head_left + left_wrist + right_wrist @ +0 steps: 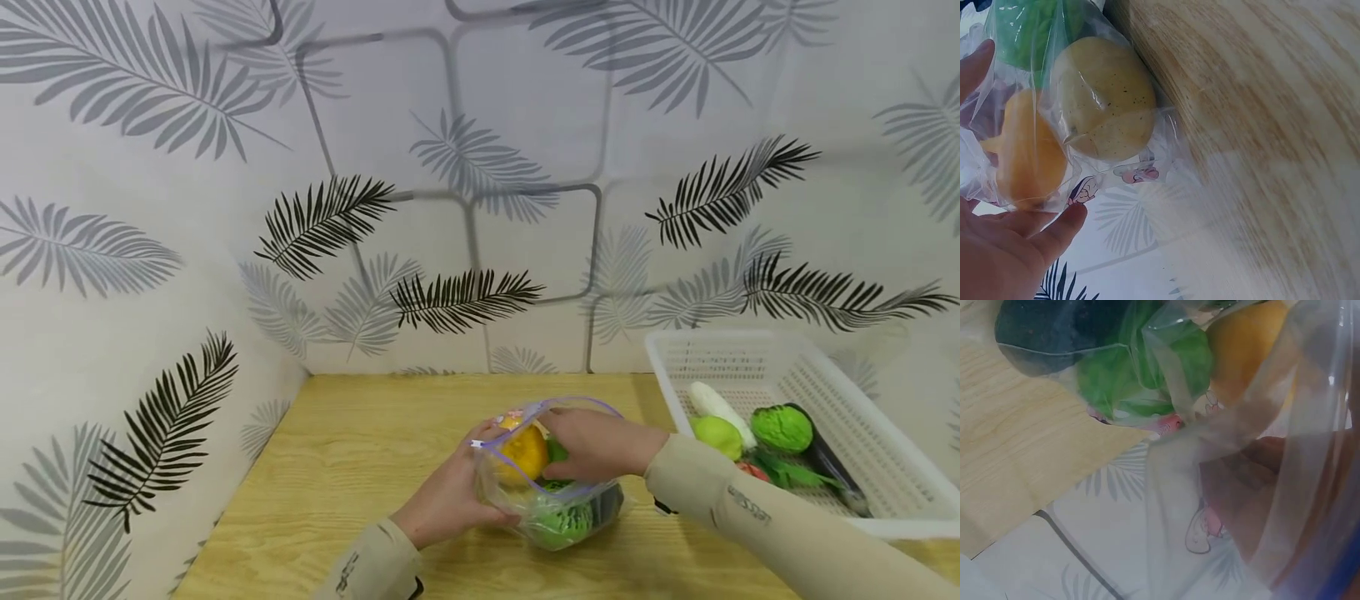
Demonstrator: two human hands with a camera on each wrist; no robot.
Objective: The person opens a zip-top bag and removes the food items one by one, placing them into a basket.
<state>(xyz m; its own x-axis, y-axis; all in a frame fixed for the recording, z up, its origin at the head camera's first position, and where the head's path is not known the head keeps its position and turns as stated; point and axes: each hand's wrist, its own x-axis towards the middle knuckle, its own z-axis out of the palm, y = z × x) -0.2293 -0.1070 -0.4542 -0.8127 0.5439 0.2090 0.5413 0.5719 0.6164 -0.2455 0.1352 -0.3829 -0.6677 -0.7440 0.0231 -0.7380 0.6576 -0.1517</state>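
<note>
A clear zip bag with a purple-edged mouth and a white slider rests low over the wooden table. Inside it are a yellow-orange pumpkin-like piece, a green ridged piece and a dark piece; through the plastic, the left wrist view also shows a speckled, potato-like piece. My left hand grips the bag's left side, thumb low and fingers behind. My right hand reaches in through the mouth, fingers spread about a green patch; I cannot tell whether it holds anything.
To the right stands a white perforated basket. It contains a white long vegetable, a yellow-green fruit, a green crinkled vegetable, an eggplant and a red piece. A leaf-patterned wall covering rises behind the table.
</note>
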